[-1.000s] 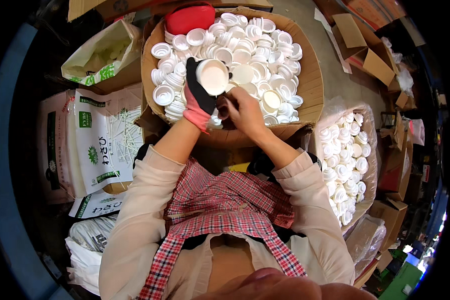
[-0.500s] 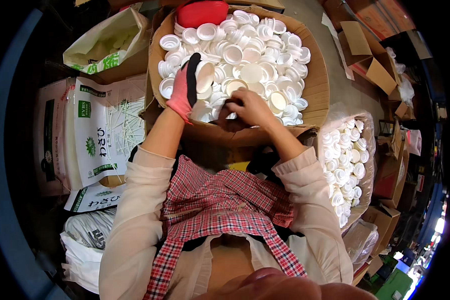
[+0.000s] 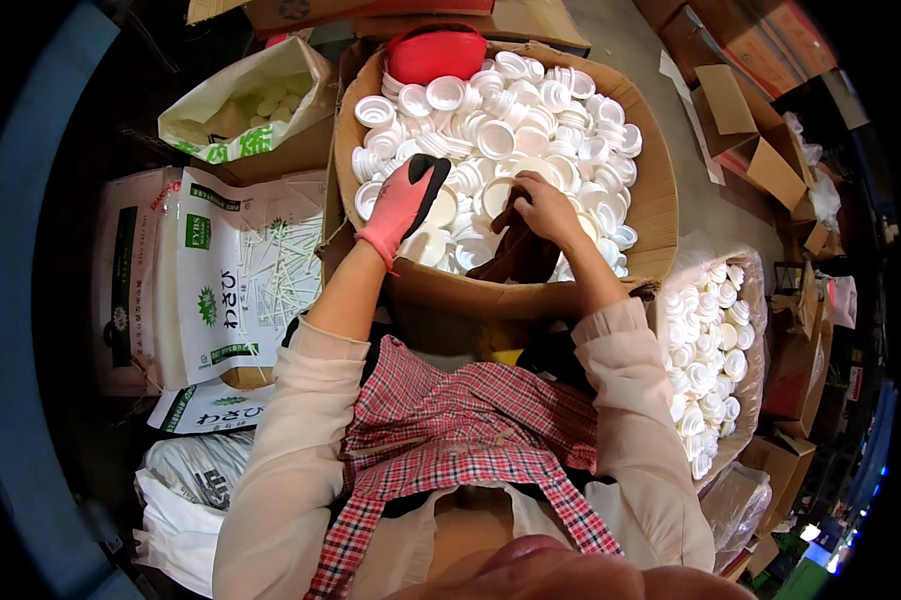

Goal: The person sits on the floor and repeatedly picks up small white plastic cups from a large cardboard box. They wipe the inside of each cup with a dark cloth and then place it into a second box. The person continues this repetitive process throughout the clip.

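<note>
My left hand, in a pink work glove with black fingers, is over the left part of a heap of white plastic caps. Its fingers are curled together, and what they hold, if anything, is hidden. A cap lies right beside the gloved fingers. My bare right hand pinches the upper end of a dark brown, limp piece that looks like cloth. This piece hangs down over the caps near the front edge of the large cardboard box that holds the heap.
A red rounded object rests at the box's far edge. At right, a plastic-lined box holds more white caps. To the left are an open white bag and a printed sheet with thin white sticks. Opened cartons stand far right.
My right hand has lifted the brown piece, which now hangs unfolded. My left hand has turned, its fingers now pointing right over the caps. The whole view has shifted slightly.
</note>
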`<state>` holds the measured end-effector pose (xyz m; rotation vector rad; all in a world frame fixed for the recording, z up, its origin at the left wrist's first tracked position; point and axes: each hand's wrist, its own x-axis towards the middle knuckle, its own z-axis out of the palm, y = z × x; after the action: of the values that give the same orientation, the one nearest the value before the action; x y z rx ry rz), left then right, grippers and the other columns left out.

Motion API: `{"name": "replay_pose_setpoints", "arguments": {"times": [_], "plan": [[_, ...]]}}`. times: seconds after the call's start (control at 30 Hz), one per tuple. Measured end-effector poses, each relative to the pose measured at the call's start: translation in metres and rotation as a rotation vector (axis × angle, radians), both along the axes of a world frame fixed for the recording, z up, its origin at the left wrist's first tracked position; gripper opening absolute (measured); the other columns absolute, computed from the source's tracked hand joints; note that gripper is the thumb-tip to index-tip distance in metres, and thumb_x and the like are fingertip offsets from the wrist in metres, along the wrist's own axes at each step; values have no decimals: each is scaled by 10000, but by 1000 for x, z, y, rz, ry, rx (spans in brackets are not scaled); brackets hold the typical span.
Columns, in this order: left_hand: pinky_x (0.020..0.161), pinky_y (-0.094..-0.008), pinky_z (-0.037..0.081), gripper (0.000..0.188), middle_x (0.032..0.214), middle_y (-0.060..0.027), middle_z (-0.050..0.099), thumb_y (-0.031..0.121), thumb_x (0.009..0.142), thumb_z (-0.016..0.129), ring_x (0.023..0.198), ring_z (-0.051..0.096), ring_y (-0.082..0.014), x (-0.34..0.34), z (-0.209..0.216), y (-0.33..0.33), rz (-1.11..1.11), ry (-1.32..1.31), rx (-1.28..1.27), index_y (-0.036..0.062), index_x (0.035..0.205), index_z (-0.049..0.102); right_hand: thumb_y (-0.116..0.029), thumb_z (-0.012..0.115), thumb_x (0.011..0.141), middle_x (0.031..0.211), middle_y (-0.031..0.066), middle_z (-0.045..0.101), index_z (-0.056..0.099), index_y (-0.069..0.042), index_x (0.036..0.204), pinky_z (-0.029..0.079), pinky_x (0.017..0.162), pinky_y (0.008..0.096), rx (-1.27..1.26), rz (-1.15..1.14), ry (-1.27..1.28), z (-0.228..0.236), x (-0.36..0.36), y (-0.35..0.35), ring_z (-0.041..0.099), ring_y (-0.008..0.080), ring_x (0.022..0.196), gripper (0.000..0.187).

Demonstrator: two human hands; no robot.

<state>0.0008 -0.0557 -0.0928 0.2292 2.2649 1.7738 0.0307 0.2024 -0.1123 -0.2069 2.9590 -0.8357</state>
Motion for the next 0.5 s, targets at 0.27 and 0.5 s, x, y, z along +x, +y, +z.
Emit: {"name": "replay_pose_setpoints", "arguments": {"times": [0.27,0.5], "plan": [[918,-326,460,527,1160,-132,600,113,809,695,1062,593,-219,24,12,45,-263,576,166,20,1283,485,-82,596,842,1206,165,545,591,-5,1134,414,974,352,-515,95,345,75,46,-34,536,330,1136,302],[843,-315,508,454,1091,-118,633,119,783,695,941,634,-209,21,10,65,-117,354,451,-10,1185,530,-111,668,788,945,75,542,587,-102,947,500,587,394,-228,119,630,65,71,-55,617,305,737,178]]}}
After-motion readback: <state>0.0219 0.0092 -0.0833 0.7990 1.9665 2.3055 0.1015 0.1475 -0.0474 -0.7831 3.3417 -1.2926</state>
